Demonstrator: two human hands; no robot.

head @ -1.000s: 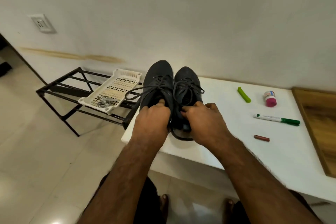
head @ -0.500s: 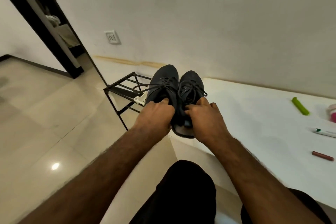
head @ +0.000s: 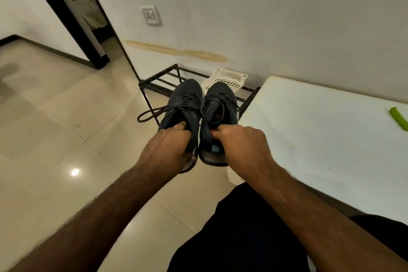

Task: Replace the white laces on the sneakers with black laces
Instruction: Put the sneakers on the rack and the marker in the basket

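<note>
The left hand (head: 171, 147) grips the heel of the left sneaker (head: 184, 109), thumb tucked into the collar and fingers curled under the sole. Just beside it, the right hand (head: 240, 146) holds the right sneaker (head: 220, 108) the same way, fingers wrapped around the heel collar. Both shoes are carried in the air over the floor (head: 66, 117), left of the white table (head: 320, 128) edge, toes pointing far and long axes running near to far, side by side and almost touching. Black laces (head: 159, 111) are already threaded and tied on both; one loop hangs out to the left of the left shoe. No white lace shows on either shoe, so the swap looks done, and the pair seems to be on its way to a resting place.

Straight beyond the toes sits the black metal rack (head: 163, 80), with a white plastic basket (head: 229, 78) on its right part. The rack's left bars look open, and the floor to the left gives wide room. The table edge lies close on the right, with a green clip (head: 398, 118) far along it.
</note>
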